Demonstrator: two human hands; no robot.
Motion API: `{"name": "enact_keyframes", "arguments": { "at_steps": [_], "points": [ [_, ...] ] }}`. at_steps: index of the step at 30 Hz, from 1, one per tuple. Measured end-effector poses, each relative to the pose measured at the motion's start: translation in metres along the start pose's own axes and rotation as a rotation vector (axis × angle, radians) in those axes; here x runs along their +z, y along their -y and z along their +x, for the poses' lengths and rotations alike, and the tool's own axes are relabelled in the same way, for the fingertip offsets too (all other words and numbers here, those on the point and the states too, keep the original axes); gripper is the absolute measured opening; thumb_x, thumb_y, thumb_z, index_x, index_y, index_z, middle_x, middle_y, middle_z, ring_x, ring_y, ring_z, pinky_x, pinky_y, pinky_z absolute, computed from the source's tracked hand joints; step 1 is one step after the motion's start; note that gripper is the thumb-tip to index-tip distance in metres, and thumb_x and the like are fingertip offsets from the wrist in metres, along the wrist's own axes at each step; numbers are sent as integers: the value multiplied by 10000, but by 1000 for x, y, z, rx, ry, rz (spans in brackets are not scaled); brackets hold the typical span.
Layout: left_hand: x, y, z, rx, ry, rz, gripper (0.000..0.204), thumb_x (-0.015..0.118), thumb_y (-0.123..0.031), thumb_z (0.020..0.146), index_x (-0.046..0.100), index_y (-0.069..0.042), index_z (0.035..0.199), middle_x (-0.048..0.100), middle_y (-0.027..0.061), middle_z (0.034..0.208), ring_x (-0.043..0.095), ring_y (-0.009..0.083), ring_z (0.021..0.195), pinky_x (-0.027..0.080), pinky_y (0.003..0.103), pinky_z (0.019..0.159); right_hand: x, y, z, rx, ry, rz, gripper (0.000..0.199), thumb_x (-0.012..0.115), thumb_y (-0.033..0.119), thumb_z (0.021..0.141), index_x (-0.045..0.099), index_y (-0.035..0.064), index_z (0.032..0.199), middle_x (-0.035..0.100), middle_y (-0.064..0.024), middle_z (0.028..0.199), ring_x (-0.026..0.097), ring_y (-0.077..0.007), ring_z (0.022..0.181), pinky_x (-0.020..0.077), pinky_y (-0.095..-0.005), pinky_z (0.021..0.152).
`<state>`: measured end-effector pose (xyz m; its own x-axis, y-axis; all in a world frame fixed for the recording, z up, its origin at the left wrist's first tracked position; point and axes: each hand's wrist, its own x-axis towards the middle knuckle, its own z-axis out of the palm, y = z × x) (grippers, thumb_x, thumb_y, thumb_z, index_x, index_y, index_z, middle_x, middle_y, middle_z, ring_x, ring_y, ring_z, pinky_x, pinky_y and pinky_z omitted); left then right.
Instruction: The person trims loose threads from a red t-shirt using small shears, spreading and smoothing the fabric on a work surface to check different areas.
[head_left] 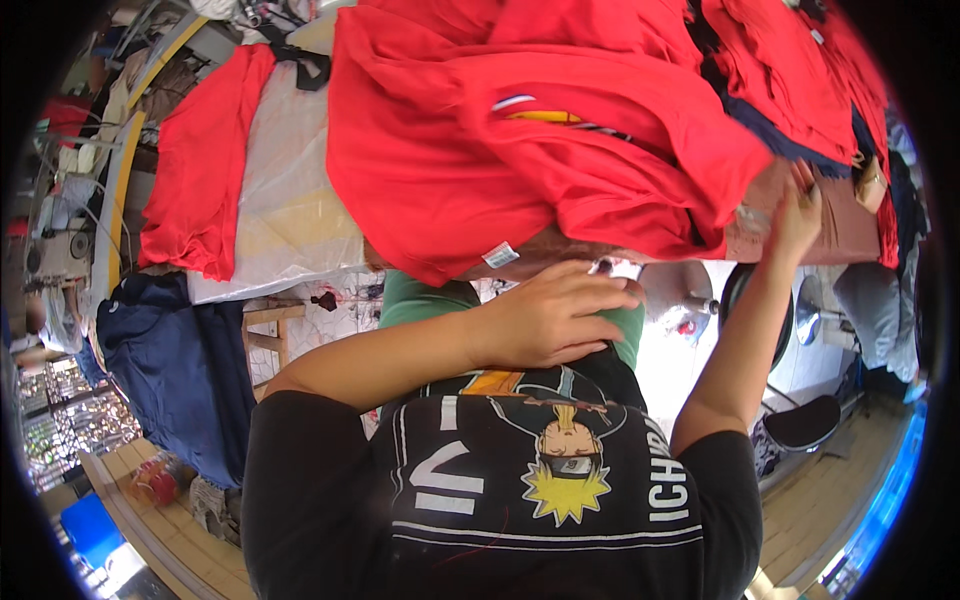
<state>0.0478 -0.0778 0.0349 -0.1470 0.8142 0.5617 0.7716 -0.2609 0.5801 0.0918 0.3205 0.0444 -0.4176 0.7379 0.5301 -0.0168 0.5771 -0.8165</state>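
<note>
A red garment [430,150], which looks like a shirt, is spread in loose folds over the front of the table. A small white label [500,255] shows at its lower edge, and a yellow and white print peeks out of a fold. My right hand [797,212] is at the garment's right end, its slightly blurred fingers closed at the tip of the red cloth. In front of my body, just below the table edge, my left hand [568,312] is held palm down with its fingers stretched and a little apart. Nothing is visible in it.
Another red cloth piece [195,170] lies at the table's left beside plastic-covered boards [290,190]. More red garments [790,70] and a navy cloth [765,130] are piled at the right. Dark navy fabric [180,370] hangs at left over a wooden stool [268,330].
</note>
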Motion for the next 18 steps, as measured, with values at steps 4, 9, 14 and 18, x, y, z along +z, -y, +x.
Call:
{"name": "enact_keyframes", "arguments": {
  "at_steps": [4, 9, 14, 18],
  "points": [
    [-53, 13, -26, -232, -210, 117, 158, 644, -86, 828, 666, -73, 984, 625, 83, 1137, 576, 256, 1089, 445, 380, 934, 4, 56, -19, -63, 76, 51, 226, 615, 47, 893, 642, -23, 1106, 666, -74, 1094, 596, -100, 986, 454, -243, 886],
    [-128, 58, -18, -394, -411, 714, 286, 632, -39, 792, 626, -67, 1077, 614, 115, 1157, 553, 307, 1125, 379, 378, 1007, 93, 143, -97, -42, 635, 103, 197, 691, 160, 875, 702, 104, 1064, 645, 16, 838, 486, -28, 680, 425, -193, 607],
    [-145, 97, -14, -268, -162, 823, 275, 688, -69, 783, 650, -98, 1053, 647, 63, 1102, 568, 258, 1120, 384, 388, 1004, 179, 147, -168, -302, 751, -66, 459, 782, 385, 734, 696, 18, 995, 665, -131, 1003, 664, -319, 835, 531, -380, 747],
    [-140, 76, 12, -475, -382, 377, 174, 699, -80, 818, 682, -58, 990, 694, 64, 963, 665, 174, 927, 508, 306, 821, 197, 157, -167, 3, 589, 334, 323, 783, 235, 780, 696, -8, 973, 698, -61, 938, 650, -156, 781, 525, -291, 723]
  ]
}}
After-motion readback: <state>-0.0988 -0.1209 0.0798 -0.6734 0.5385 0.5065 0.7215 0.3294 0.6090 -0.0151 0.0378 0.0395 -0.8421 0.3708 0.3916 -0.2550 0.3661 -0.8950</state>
